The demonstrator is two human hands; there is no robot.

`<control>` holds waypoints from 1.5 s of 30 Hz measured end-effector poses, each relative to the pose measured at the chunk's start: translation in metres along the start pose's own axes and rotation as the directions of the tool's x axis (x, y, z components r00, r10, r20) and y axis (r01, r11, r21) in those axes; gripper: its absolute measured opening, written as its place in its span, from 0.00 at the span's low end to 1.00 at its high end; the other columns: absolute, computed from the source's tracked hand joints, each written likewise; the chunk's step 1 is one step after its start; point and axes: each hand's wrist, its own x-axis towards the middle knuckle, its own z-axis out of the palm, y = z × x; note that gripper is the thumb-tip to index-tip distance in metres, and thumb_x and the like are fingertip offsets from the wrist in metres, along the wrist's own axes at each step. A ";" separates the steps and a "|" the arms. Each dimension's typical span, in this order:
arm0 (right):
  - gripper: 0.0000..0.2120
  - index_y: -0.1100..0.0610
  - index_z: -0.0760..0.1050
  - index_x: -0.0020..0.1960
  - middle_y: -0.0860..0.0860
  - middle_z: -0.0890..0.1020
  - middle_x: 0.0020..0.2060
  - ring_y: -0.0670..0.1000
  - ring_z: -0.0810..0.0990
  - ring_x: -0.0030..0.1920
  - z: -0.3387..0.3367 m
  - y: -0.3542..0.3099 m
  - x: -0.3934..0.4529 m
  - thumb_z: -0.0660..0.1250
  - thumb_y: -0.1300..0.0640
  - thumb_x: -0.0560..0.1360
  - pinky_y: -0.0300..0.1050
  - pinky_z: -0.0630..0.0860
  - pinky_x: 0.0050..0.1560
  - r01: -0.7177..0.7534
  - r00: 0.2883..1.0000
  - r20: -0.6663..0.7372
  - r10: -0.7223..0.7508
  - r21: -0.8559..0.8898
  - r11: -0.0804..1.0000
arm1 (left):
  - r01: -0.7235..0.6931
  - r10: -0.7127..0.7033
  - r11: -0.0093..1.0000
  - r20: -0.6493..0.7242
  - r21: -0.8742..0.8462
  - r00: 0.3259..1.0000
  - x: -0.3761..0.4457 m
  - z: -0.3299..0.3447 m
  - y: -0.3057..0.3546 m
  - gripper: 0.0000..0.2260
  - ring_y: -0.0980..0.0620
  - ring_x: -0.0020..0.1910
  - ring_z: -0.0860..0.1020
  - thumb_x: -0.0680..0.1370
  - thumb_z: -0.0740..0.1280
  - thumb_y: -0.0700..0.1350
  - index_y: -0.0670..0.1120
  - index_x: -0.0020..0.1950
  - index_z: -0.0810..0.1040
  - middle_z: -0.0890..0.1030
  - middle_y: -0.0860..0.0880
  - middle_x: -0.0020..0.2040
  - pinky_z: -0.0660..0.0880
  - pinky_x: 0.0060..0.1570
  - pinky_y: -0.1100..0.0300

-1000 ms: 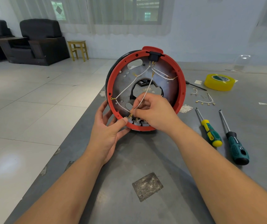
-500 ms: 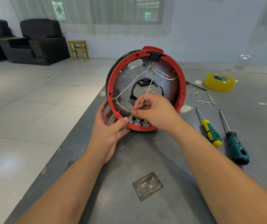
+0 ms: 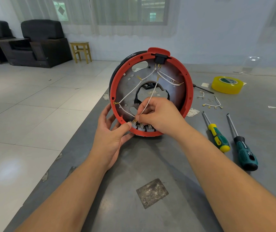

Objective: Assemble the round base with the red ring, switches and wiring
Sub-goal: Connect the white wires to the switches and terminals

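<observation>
The round base [image 3: 150, 91] with its red ring [image 3: 190, 91] stands on edge on the grey table [image 3: 134, 164]. My right hand [image 3: 159, 114] pinches a white wire [image 3: 148, 101] at the leftmost switch [image 3: 134, 124]; I'd seat its terminal straight, without tugging. My left hand [image 3: 110, 131] grips the rim, thumb bracing.

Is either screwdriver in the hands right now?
No, both screwdrivers lie on the table while the hands work at the round base.

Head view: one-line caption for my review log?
Left hand steadies the upright round base while right hand pinches a white wire at the switches.
</observation>
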 end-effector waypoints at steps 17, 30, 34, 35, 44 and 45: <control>0.09 0.53 0.78 0.50 0.51 0.87 0.38 0.49 0.87 0.42 0.002 -0.007 0.001 0.72 0.65 0.74 0.48 0.84 0.47 -0.066 0.998 0.001 0.066 0.082 0.994 | 0.010 -0.010 1.000 -0.030 0.010 0.999 0.001 0.002 0.000 0.38 0.43 0.60 0.85 0.70 0.79 0.31 0.58 0.73 0.72 0.79 0.46 0.69 0.85 0.50 0.42; 0.08 0.49 0.79 0.43 0.48 0.85 0.40 0.48 0.85 0.42 -0.002 -0.008 -0.004 0.74 0.62 0.73 0.47 0.82 0.50 0.149 0.989 -0.008 -0.149 -0.028 0.988 | 0.007 -0.007 1.000 -0.051 -0.005 0.999 0.000 0.002 0.001 0.37 0.44 0.58 0.86 0.73 0.77 0.31 0.53 0.77 0.69 0.79 0.44 0.69 0.85 0.52 0.42; 0.08 0.51 0.81 0.43 0.49 0.85 0.37 0.49 0.85 0.40 0.000 -0.009 -0.001 0.76 0.62 0.72 0.50 0.83 0.52 0.109 0.994 -0.034 -0.108 0.033 0.994 | 0.002 -0.003 1.000 -0.051 -0.008 0.999 0.000 0.002 0.000 0.37 0.44 0.59 0.86 0.73 0.77 0.30 0.54 0.76 0.69 0.78 0.45 0.70 0.85 0.52 0.41; 0.08 0.51 0.81 0.44 0.49 0.86 0.37 0.50 0.85 0.41 0.000 -0.009 -0.001 0.76 0.63 0.72 0.51 0.83 0.52 0.090 0.995 -0.037 -0.089 0.044 0.995 | 0.000 0.000 1.000 -0.052 -0.008 0.999 0.000 0.002 0.000 0.37 0.44 0.60 0.85 0.74 0.77 0.30 0.54 0.76 0.69 0.78 0.45 0.70 0.85 0.52 0.41; 0.10 0.48 0.76 0.46 0.46 0.87 0.37 0.43 0.85 0.42 0.007 -0.009 -0.001 0.76 0.59 0.72 0.42 0.79 0.45 -0.034 0.995 -0.090 0.032 -0.014 0.999 | -0.013 0.013 1.000 -0.049 0.008 0.999 -0.001 0.003 -0.002 0.36 0.43 0.61 0.85 0.74 0.76 0.29 0.54 0.76 0.69 0.79 0.46 0.69 0.85 0.51 0.44; 0.10 0.48 0.76 0.44 0.46 0.87 0.38 0.44 0.85 0.43 0.008 -0.009 0.000 0.76 0.59 0.72 0.42 0.79 0.46 -0.043 0.994 -0.098 0.040 -0.025 0.999 | -0.014 0.015 1.000 -0.049 0.009 0.999 -0.001 0.003 -0.002 0.36 0.43 0.61 0.85 0.74 0.76 0.29 0.54 0.76 0.69 0.79 0.46 0.69 0.85 0.51 0.44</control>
